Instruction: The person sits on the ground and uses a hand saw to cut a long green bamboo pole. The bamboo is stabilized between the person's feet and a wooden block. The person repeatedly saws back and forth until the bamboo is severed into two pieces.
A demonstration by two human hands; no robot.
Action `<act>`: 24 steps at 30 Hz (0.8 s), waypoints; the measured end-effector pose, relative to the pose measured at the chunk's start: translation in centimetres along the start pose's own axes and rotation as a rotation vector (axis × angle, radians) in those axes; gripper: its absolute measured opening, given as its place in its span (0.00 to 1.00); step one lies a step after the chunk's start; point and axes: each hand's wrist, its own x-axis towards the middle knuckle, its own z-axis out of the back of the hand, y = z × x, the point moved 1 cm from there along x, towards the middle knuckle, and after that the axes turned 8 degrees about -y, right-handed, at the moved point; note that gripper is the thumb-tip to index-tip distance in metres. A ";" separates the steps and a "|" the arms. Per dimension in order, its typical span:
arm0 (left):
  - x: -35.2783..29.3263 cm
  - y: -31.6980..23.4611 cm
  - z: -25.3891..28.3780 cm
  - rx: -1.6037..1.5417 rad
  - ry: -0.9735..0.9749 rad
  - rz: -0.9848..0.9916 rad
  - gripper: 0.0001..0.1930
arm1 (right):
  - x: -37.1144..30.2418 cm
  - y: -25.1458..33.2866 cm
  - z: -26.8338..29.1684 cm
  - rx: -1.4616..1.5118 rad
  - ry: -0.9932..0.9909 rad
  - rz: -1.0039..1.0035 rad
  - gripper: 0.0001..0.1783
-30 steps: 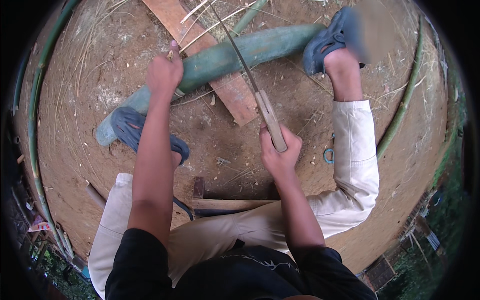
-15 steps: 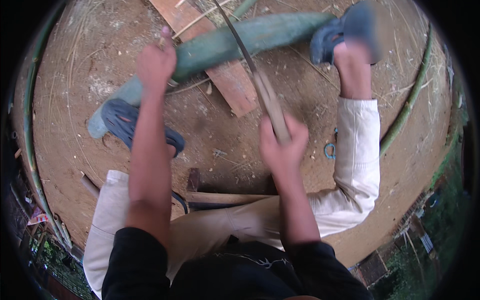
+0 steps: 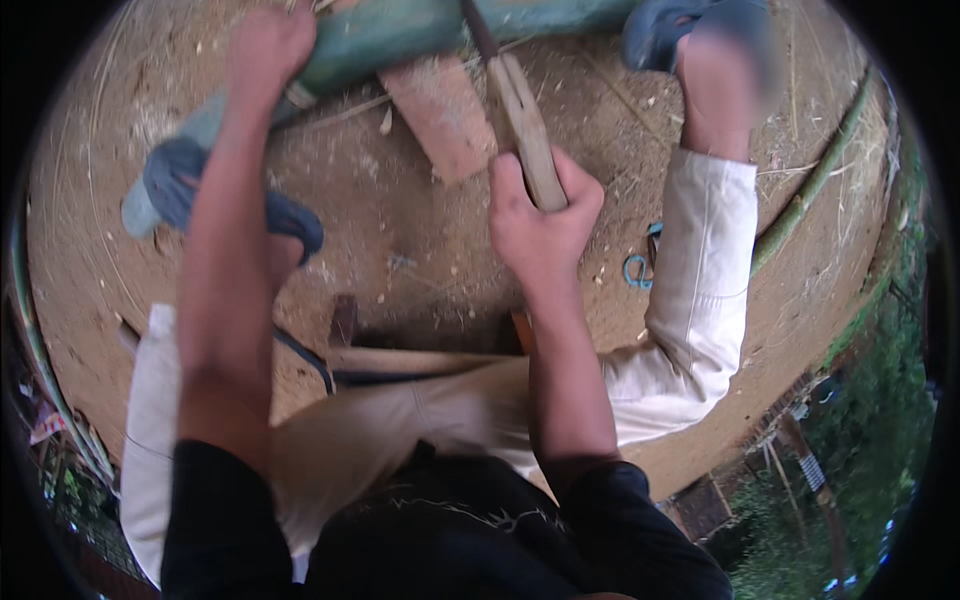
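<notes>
A thick blue-green log or pole (image 3: 390, 40) lies crosswise on the ground at the far side, braced by my two feet in dark clogs. My left hand (image 3: 268, 48) is closed on top of it, left of the middle, round what looks like a thin pale strip; most of that strip is hidden. My right hand (image 3: 545, 215) grips the wooden handle of a long knife (image 3: 525, 120), held in front of me right of centre. Its narrow dark blade points away over the log, and its tip is out of view.
A flat reddish board (image 3: 440, 120) lies under the log. Beneath my legs is a low wooden bench (image 3: 430, 360). A small blue loop (image 3: 637, 270) lies beside my right shin. A long green pole (image 3: 815, 200) lies at right. Thin strips and chips are scattered over the dirt.
The view has shifted, so the scene sits higher and further left. Both hands have moved slightly away from me, the right one carrying the knife forward over the log.
</notes>
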 end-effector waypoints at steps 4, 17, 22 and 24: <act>-1.5 -0.6 2.0 0.074 0.108 -0.001 0.36 | -1.5 -0.5 1.1 0.037 0.039 0.012 0.06; 0.5 -1.9 3.8 0.050 0.204 0.058 0.40 | -1.3 -3.8 0.3 0.064 0.034 0.141 0.06; 0.3 -2.5 3.6 0.060 0.184 0.095 0.40 | -7.1 -1.9 6.6 0.019 0.056 -0.004 0.03; -0.3 -2.6 3.8 0.058 0.194 0.124 0.39 | -9.3 -1.1 8.7 -0.083 0.068 0.003 0.03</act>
